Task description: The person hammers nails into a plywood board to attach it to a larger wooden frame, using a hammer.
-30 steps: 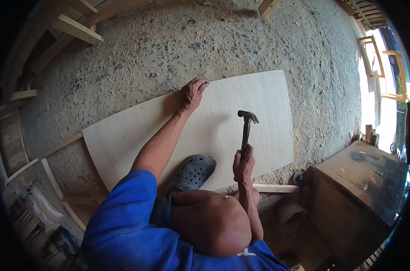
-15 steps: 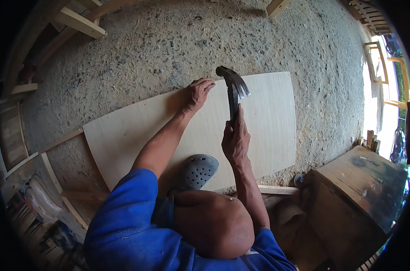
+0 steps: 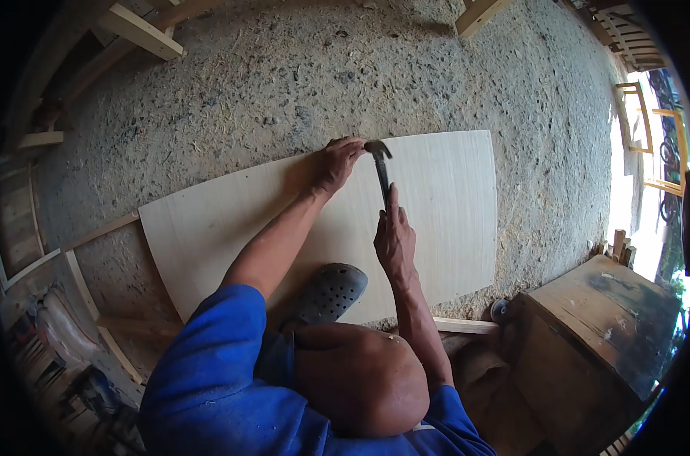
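My right hand [image 3: 396, 245] is wrapped round the dark handle of a claw hammer [image 3: 383, 169], its index finger stretched along the shaft. The hammer's head is down at the far edge of a pale plywood sheet [image 3: 443, 205]. Just left of the head, my left hand [image 3: 340, 163] rests on that same edge with fingertips pressed together. Whatever those fingers pinch is hidden or too small to make out. A grey clog [image 3: 331, 292] on my foot stands on the sheet's near part.
Rough ground [image 3: 284, 91] strewn with shavings surrounds the sheet. A wooden box [image 3: 588, 319] stands at the right, with a wooden strip [image 3: 466, 326] beside it. Timber pieces [image 3: 143, 34] jut in at the upper left, and a wooden post [image 3: 478, 17] at the top.
The hammer head has come down from above the sheet to its far edge, beside my left fingers. My left hand keeps its place on the edge.
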`<state>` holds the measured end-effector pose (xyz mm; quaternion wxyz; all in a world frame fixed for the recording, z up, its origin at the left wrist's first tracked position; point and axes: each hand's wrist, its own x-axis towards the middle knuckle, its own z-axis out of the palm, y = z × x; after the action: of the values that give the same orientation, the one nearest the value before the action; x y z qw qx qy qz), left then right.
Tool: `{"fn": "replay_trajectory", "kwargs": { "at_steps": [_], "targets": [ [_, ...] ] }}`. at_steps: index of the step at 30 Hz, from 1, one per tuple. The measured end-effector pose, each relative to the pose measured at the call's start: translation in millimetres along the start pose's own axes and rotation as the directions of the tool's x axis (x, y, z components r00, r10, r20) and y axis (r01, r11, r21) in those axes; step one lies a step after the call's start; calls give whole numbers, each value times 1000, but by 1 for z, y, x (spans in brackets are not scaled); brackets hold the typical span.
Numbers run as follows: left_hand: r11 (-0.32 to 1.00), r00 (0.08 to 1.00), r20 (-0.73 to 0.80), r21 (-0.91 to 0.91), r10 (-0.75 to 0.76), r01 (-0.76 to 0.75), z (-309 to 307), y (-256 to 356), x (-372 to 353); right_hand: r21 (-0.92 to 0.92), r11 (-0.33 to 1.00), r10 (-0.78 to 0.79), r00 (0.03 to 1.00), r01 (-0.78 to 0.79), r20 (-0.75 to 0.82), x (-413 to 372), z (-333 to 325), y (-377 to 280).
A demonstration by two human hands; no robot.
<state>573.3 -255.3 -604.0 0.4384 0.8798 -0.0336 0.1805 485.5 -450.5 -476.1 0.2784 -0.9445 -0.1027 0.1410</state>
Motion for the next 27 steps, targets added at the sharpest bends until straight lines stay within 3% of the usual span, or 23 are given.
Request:
{"fn": "replay_trajectory", "kwargs": {
  "at_steps": [3, 5, 7, 9, 10, 11, 12, 13, 15, 17, 18, 19, 21, 22, 23, 25, 26, 27],
  "targets": [
    [991, 997, -64, -128, -42, 34, 2, -1, -2, 136, 989, 57, 997, -51, -47, 5, -11, -2],
    [996, 998, 53, -78, -47, 51, 0, -1, -5, 202, 979, 34, 987, -1, -157, -1, -27, -15],
    [992, 999, -23, -118, -46, 43, -5, 6, 1, 277, 953, -27, 945, 122, -325, -9, -51, -39],
    [986, 994, -85, -157, -62, 48, -20, 14, -5, 416, 837, -49, 805, 356, -591, -13, -51, -46],
    [972, 989, 34, 191, -146, 137, -34, 13, -8, 476, 747, -114, 796, 464, -595, -15, -54, -49],
    [836, 958, 114, 523, -264, 168, -43, 11, -10, 529, 640, -179, 777, 558, -603, -14, -58, -53],
    [840, 973, 73, 521, -221, 151, -41, 5, -15, 478, 691, -172, 765, 543, -621, -14, -43, -46],
    [840, 971, 77, 521, -227, 155, -36, 0, -20, 338, 796, -238, 772, 503, -589, -18, 1, 8],
    [818, 965, 85, 552, -247, 160, -36, 5, -15, 67, 981, -162, 957, 183, -242, 2, 10, 4],
    [810, 962, 95, 565, -256, 159, -35, 4, -15, 89, 994, -40, 982, 58, -186, 15, 23, 24],
    [800, 956, 102, 576, -274, 168, -35, 2, -13, 216, 974, -17, 968, 73, -249, 22, 8, 9],
    [801, 951, 116, 574, -286, 171, -33, 2, -21, 172, 983, -8, 956, 61, -292, 17, -7, -4],
    [797, 956, 113, 583, -272, 158, -33, -1, -15, 318, 910, -56, 840, 265, -540, 5, -28, -29],
    [800, 953, 115, 577, -280, 165, -34, 1, -13, 470, 805, 13, 782, 361, -623, 0, -37, -44],
    [800, 951, 119, 577, -284, 167, -34, 2, -14, 653, 624, 26, 825, 428, -565, -12, -34, -37],
    [809, 954, 110, 563, -279, 171, -37, 5, -12, 152, 847, -340, 739, 509, -581, -17, -15, 3],
    [810, 956, 106, 561, -273, 169, -36, 3, -13, -165, 804, -552, 615, 571, -563, -2, 1, 19],
    [804, 963, 86, 572, -255, 162, -35, 1, -13, 64, 974, -201, 958, 218, -205, -2, 11, 21]
  ]
}}
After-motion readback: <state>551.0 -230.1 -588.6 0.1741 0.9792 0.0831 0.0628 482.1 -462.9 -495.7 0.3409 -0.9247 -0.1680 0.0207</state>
